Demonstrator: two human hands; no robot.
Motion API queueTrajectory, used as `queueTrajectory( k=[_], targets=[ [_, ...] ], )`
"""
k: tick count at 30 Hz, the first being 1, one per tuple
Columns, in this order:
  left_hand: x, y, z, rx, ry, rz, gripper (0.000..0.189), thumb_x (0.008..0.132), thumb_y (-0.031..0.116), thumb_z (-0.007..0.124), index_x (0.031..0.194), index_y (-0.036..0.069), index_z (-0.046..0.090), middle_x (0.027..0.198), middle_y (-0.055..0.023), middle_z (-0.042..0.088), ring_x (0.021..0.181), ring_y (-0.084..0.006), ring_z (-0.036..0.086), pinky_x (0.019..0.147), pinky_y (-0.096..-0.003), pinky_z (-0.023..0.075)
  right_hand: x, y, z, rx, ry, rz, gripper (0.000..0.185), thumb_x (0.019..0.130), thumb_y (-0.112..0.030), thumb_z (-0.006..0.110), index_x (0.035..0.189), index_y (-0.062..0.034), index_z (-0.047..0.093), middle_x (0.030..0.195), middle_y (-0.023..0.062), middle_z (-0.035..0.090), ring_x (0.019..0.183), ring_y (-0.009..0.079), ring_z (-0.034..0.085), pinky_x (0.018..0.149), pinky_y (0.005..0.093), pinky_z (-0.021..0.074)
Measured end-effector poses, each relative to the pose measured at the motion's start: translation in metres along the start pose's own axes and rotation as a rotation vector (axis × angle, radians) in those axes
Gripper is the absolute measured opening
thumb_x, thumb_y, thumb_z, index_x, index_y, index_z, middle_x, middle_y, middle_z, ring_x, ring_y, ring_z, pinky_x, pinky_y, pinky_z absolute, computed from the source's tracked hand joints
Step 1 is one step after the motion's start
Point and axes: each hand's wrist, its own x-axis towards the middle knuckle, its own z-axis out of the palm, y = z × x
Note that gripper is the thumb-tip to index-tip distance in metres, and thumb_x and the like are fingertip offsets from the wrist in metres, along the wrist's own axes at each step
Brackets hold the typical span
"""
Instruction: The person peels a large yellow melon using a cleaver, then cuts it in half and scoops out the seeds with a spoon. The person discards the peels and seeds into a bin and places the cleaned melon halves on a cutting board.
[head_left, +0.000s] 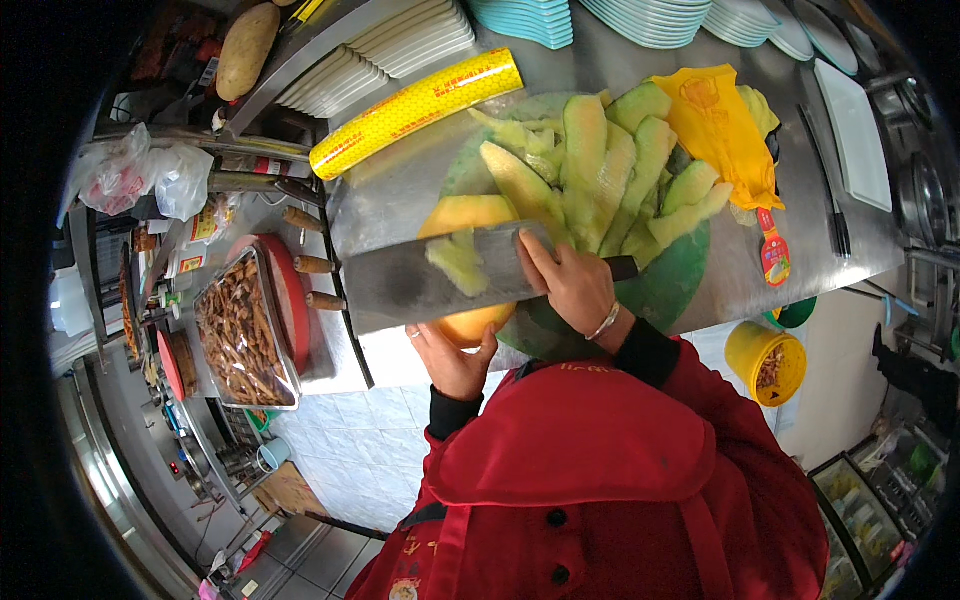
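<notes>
My right hand (577, 289) grips a wide-bladed cleaver (390, 281) near the handle, its fingers on the blade. The blade lies over a peeled orange melon (465, 210), and a strip of pale green peel (459, 262) clings to the steel. From below, my left hand (456, 361) holds the near end of the melon, thumb and fingers on its flesh. Part of the melon is hidden under the blade. Many melon peels (585, 150) are heaped beside it on a round green cutting board (679, 281).
A yellow roll of film (416, 112) lies across the steel table (397, 165). Behind stand stacked plates (652, 19). A yellow bag (709, 112) and a dark slender knife (825, 187) lie rightward. A food tray (244, 330) is at left; a yellow bucket (742, 360) stands below.
</notes>
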Motion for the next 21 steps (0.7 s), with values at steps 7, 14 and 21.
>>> queueTrajectory(
  k=[7, 14, 21],
  targets=[
    [0.004, 0.004, -0.001, -0.052, 0.047, 0.067, 0.090, 0.059, 0.010, 0.078, 0.137, 0.002, 0.032, 0.136, -0.0259, 0.033, 0.124, -0.0416, 0.034, 0.103, -0.0472, 0.0314, 0.013, 0.023, 0.009, -0.026, -0.240, 0.257, 0.051, 0.078, -0.006, 0.056, 0.128, -0.0136, 0.048, 0.076, 0.0143, 0.055, 0.059, 0.0344, 0.058, 0.053, 0.0445, 0.0466],
    [0.014, -0.024, 0.004, -0.267, 0.051, 0.008, 0.074, 0.073, 0.025, 0.071, 0.131, -0.003, 0.036, 0.128, -0.0260, 0.042, 0.119, -0.0411, 0.040, 0.101, -0.0470, 0.0325, -0.009, 0.009, -0.008, 0.090, -0.149, 0.172, 0.046, 0.080, -0.011, 0.060, 0.125, -0.0163, 0.054, 0.070, 0.0106, 0.052, 0.052, 0.0304, 0.055, 0.047, 0.0409, 0.0438],
    [0.007, -0.022, 0.006, -0.547, -0.088, -0.129, 0.052, 0.077, 0.004, 0.064, 0.124, -0.002, 0.042, 0.115, -0.0156, 0.052, 0.107, -0.0249, 0.052, 0.094, -0.0362, 0.0413, -0.017, -0.012, 0.005, 0.129, 0.129, 0.004, 0.040, 0.075, -0.013, 0.073, 0.114, -0.0135, 0.063, 0.061, 0.0044, 0.042, 0.042, 0.0193, 0.045, 0.039, 0.0326, 0.0360]
  ],
)
